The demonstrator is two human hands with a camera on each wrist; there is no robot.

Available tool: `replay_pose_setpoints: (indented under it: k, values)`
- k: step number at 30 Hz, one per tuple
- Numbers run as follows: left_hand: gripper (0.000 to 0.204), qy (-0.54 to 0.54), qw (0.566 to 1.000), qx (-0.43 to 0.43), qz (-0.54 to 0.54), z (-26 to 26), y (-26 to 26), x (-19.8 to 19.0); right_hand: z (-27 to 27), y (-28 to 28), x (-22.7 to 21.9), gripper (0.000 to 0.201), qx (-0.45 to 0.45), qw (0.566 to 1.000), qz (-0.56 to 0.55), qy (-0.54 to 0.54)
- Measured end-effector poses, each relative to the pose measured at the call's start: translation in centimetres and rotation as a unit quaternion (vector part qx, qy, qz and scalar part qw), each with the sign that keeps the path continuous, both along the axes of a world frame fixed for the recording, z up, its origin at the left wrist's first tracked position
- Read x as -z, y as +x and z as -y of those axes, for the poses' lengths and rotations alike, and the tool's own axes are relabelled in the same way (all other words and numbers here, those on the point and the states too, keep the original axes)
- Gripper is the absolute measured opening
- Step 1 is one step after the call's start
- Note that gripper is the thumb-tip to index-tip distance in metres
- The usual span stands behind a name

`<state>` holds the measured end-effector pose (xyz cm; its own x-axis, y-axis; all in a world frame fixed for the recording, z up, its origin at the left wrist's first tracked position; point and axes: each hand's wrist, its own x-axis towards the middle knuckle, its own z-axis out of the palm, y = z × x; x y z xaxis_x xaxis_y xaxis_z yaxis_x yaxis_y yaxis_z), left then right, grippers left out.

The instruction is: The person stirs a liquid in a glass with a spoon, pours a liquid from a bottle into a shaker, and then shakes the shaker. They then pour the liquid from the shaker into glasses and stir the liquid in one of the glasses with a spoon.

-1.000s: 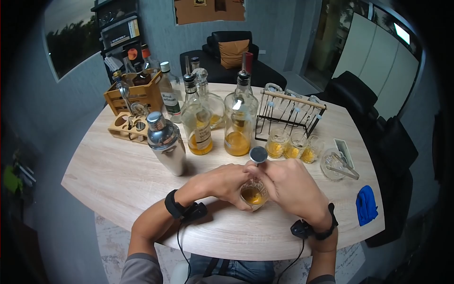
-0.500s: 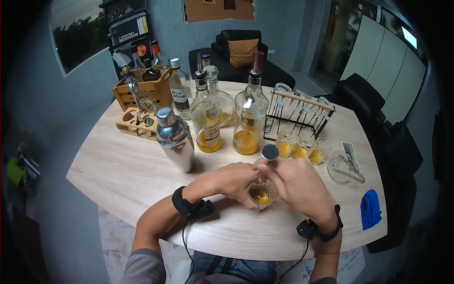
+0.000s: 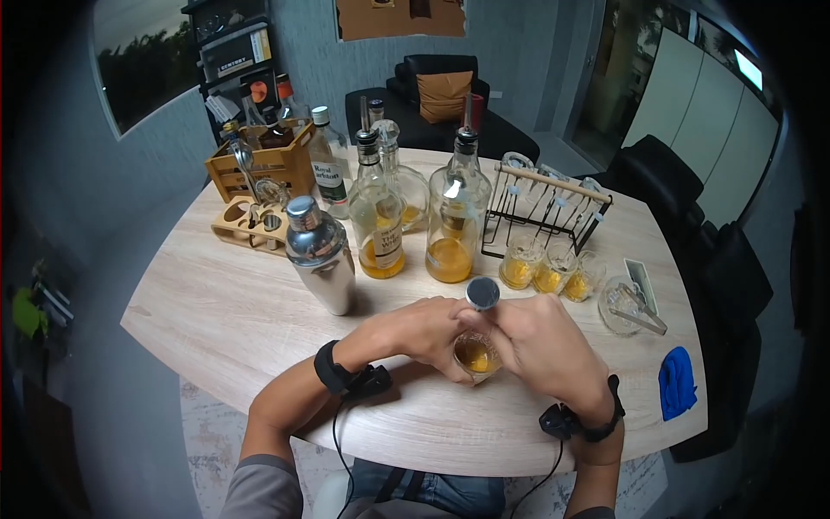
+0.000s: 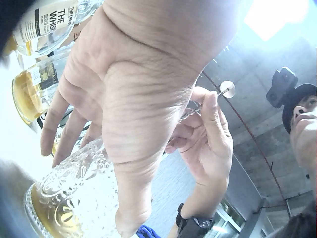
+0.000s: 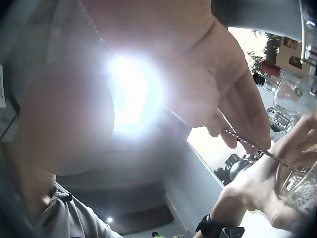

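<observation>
My left hand (image 3: 419, 333) grips the upper part of a patterned glass (image 3: 477, 356) near the table's front edge. Amber liquid lies in the bottom of this glass, as the left wrist view also shows. Above it, my right hand (image 3: 549, 342) pinches the stem of a bar spoon (image 3: 482, 292), whose flat round end points up. In the right wrist view the spoon's twisted stem (image 5: 271, 155) slants down into the glass; its lower end is hidden. Left of my hands stands a steel cocktail shaker (image 3: 322, 259).
Two bottles with pourers, a whisky bottle (image 3: 380, 229) and a clear bottle (image 3: 451, 251), stand behind my hands. Three small mugs (image 3: 552, 272) of amber liquid sit before a black rack (image 3: 540, 225). Farther right are an ice bowl (image 3: 618, 316) with tongs and a blue cloth (image 3: 677, 383).
The head view has shifted, so the scene sits farther right than at first. The spoon's round end has since swung left and toward me, with my right hand moving slightly. My left hand keeps the glass in place.
</observation>
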<state>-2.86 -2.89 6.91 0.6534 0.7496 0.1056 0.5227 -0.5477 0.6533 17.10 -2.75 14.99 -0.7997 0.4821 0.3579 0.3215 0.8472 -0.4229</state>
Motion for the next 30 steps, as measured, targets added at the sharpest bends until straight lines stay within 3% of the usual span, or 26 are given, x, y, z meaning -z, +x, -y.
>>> replay_pose_setpoints:
  k: [4, 8, 10, 12, 14, 18, 23, 25, 27, 28, 30]
  values:
    - [0.062, 0.043, 0.999, -0.001, -0.006, -0.2, 0.0, 0.3, 0.1, 0.4, -0.5, 0.025, 0.034, 0.999, 0.01, 0.027]
    - [0.069, -0.009, 1.0, 0.009, -0.023, -0.5, 0.1, 0.2, 0.8, 0.6, -1.2, 0.024, 0.025, 0.997, 0.075, 0.004]
    - [0.07, -0.007, 1.0, 0.021, -0.002, -0.5, 0.1, 0.2, 1.0, 0.4, -0.7, 0.023, -0.052, 0.998, 0.036, 0.016]
    - [0.065, -0.061, 0.997, -0.002, 0.041, 0.2, 0.1, -1.6, 0.8, 0.2, -0.4, 0.022, -0.057, 0.998, 0.016, 0.017]
    - [0.064, -0.043, 0.998, 0.001, 0.041, -0.3, 0.2, 0.1, 0.5, 0.1, -0.2, 0.022, -0.062, 0.998, -0.004, 0.018]
    - [0.065, 0.021, 1.0, -0.002, 0.005, -0.3, -0.1, 0.9, 0.1, 0.1, -0.2, 0.016, 0.015, 1.0, 0.002, 0.017]
    - [0.064, -0.002, 0.999, -0.001, -0.049, -0.1, 0.1, -0.3, 0.7, 0.3, -1.0, 0.012, 0.053, 0.997, 0.047, 0.0]
    - [0.064, -0.003, 0.997, 0.005, -0.078, 0.0, 0.1, -0.7, 0.9, 0.3, -0.7, 0.011, -0.002, 1.0, 0.019, -0.006]
    - [0.054, -0.046, 0.999, -0.003, 0.029, 0.1, 0.1, -0.8, 0.8, 0.1, -0.5, 0.015, -0.024, 1.0, 0.01, 0.005]
    - [0.054, -0.047, 0.998, -0.005, 0.03, 0.1, 0.1, -0.7, 0.7, 0.0, -0.4, 0.02, -0.045, 0.999, 0.0, 0.017]
    - [0.055, -0.016, 0.999, 0.008, -0.052, 0.0, 0.1, -0.3, 0.4, -0.2, -0.3, 0.02, -0.031, 0.999, -0.007, 0.006]
